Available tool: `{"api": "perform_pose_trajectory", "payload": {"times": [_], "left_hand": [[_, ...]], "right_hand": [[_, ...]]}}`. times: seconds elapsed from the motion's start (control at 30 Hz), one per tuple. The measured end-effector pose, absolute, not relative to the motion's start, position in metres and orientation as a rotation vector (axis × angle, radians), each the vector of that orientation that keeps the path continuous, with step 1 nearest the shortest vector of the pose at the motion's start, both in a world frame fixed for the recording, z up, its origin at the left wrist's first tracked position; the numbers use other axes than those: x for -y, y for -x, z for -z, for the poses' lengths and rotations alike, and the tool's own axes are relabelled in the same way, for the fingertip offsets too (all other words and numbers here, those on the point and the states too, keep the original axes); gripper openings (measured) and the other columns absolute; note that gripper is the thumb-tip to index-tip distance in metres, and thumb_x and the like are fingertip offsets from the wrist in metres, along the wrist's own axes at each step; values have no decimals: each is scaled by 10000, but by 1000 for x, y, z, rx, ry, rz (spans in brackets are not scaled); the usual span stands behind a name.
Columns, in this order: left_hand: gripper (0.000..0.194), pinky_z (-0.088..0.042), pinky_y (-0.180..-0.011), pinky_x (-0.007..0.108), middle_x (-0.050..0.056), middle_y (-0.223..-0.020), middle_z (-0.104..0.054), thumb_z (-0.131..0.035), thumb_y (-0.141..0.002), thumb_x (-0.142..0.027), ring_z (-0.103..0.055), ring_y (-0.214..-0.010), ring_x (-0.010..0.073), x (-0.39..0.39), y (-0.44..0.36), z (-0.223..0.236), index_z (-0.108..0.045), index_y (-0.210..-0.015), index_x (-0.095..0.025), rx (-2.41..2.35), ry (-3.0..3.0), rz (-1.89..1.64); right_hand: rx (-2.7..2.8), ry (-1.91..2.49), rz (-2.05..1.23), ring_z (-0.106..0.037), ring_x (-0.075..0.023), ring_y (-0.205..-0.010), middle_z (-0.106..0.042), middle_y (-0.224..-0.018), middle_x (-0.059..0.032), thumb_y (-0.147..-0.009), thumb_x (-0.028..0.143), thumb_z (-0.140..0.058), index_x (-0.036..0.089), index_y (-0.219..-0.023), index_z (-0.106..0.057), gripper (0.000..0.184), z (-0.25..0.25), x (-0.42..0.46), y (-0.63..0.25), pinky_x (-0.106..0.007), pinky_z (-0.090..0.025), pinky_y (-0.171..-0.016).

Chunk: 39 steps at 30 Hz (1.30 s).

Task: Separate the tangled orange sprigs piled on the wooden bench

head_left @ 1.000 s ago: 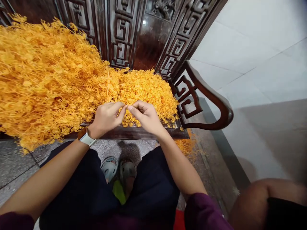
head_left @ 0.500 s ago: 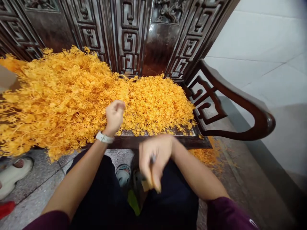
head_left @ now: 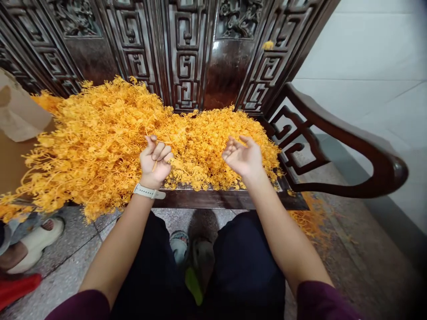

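Observation:
A large heap of orange-yellow dried sprigs (head_left: 207,151) lies on the seat of a dark carved wooden bench (head_left: 227,200). My left hand (head_left: 155,162) rests against the heap, its fingers curled around a thin orange stem (head_left: 155,166). My right hand (head_left: 242,155) hovers just over the heap with its palm up and its fingers apart, holding nothing. A white watch strap (head_left: 148,192) circles my left wrist. One small orange tuft (head_left: 267,45) shows against the carved backrest.
A curved wooden armrest (head_left: 367,151) bounds the bench at right, beside a white tiled wall (head_left: 363,44). Fallen sprigs (head_left: 308,218) lie on the floor. Brown cardboard (head_left: 16,111) sits at far left. Another person's sandalled foot (head_left: 36,240) and a red object (head_left: 16,289) are lower left.
My right hand has risen from above my lap to the heap and opened. My left hand has turned its palm toward me. The view has shifted, showing more cardboard at left.

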<state>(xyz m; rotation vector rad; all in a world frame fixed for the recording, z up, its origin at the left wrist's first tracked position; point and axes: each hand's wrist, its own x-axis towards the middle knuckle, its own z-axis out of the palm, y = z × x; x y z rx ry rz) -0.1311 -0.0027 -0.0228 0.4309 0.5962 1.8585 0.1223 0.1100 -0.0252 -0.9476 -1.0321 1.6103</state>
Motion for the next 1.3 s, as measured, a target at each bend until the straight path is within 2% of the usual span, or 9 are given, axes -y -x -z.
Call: {"api": "perform_pose_trajectory", "payload": {"times": [0.1,0.23,0.4,0.53,0.67,0.93,1.07,1.17,1.3], "left_hand": [[505,-218,-429,210,-50,-565,-95,-310,-1146,-412,-166,-464,122,0,121,23,-576,-775,-196,-613,-448,-1839],[462,-191,-409,214,-59,-542,-95,-335,-1146,-387,-143,-451,124,-6,114,24,-577,-801,-199,-559,-496,-1777],[459,-195,-401,203,-69,-498,-153,-328,-1147,-408,-184,-418,116,-30,112,22,-596,-836,-203,-423,-516,-1760],[452,-200,-402,206,-75,-473,-193,-352,-1145,-378,-216,-399,105,-55,112,26,-585,-807,-191,-482,-483,-1715],[384,-212,-400,201,-80,-467,-222,-532,-1094,-321,-235,-395,91,-68,110,30,-530,-735,-186,-588,-415,-1769],[343,-192,-392,171,-85,-510,-207,-576,-1071,-280,-190,-417,76,-47,67,18,-492,-752,-187,-511,-493,-1632],[315,-157,-389,185,-93,-495,-204,-580,-1071,-311,-149,-411,85,-50,63,22,-499,-787,-201,-539,-466,-1630],[389,-121,-390,196,-98,-463,-175,-563,-1083,-341,-102,-400,89,-60,81,25,-440,-739,-207,-608,-360,-1799],[404,-128,-393,192,-83,-463,-213,-387,-1141,-331,-131,-400,92,-56,112,24,-535,-791,-193,-493,-413,-1809]], "right_hand": [[854,889,-1906,-453,-122,-638,-569,-746,-28,-850,371,-646,179,-847,-669,193,31,-89,-99,-274,-393,-597],[1366,803,-1796,-585,-161,-814,-667,-931,-49,-861,506,-757,205,-918,-685,315,33,-51,-65,-279,-460,-664],[1626,630,-1674,-437,-105,-636,-502,-696,61,-887,541,-718,225,-871,-548,359,52,-47,-39,-262,-334,-582],[1775,616,-1277,-388,-105,-654,-397,-702,63,-1016,445,-540,230,-823,-449,303,50,-56,-50,-285,-312,-628],[2073,612,-894,-440,-152,-733,-477,-805,14,-1072,296,-424,236,-892,-416,190,31,-44,-75,-324,-340,-700],[2559,381,-138,-458,-230,-816,-571,-837,-61,-1082,231,-382,236,-862,-533,267,2,4,-100,-385,-354,-740],[2559,389,-380,-480,-230,-754,-571,-767,-52,-1044,265,-457,253,-782,-547,276,-15,41,-110,-387,-403,-694],[2584,89,-970,-551,-212,-745,-597,-758,-48,-988,334,-582,270,-731,-549,267,-34,76,-125,-352,-487,-688],[2628,-531,-1795,-646,-164,-770,-660,-815,-57,-834,512,-808,278,-700,-594,344,-58,56,-143,-257,-533,-674]]}}
